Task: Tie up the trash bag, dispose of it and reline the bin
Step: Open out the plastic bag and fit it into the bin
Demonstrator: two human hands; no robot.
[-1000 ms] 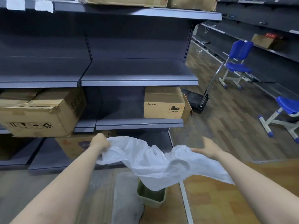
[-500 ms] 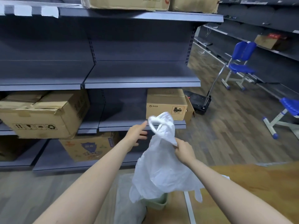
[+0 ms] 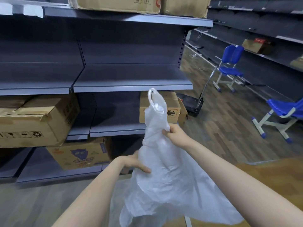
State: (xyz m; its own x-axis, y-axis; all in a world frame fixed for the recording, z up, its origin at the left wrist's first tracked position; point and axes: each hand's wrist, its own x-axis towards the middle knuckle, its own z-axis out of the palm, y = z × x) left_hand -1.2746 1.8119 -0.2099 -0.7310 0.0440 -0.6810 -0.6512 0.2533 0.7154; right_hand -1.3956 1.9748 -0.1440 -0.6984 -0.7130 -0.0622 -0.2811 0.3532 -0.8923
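Scene: a person stands before grey store shelving (image 3: pixel 132 86), both bare hands on a white plastic trash bag (image 3: pixel 165 174) held up at chest height (centre of the view).

Right hand (image 3: pixel 176 134): its grip is closed, pinching the bag's gathered neck just below a loop handle (image 3: pixel 153 99) that stands up toward 12 o'clock.

Left hand (image 3: pixel 131 163): at 9 o'clock of the bag, fingers pressed against its side, thumb on the front; the grip on the film looks loose, and whether it is truly closed I cannot tell.

Bag: limp, flat and apparently empty, its lower part fanning out toward 5 o'clock; it reads as a fresh liner, not a filled sack.

Bin: not visible now; the hanging bag covers the floor (image 3: pixel 32 205) below the hands.

Surroundings: cardboard boxes (image 3: pixel 37 118) on the shelves at 9 o'clock, blue chairs (image 3: pixel 231 66) at 2 o'clock.

Progress: judging by the empty bag, tying and disposal appear done, though no tied sack is in view to confirm it.

Left to do: open the bag's mouth, lower it into the bin and fold the rim over the edge.
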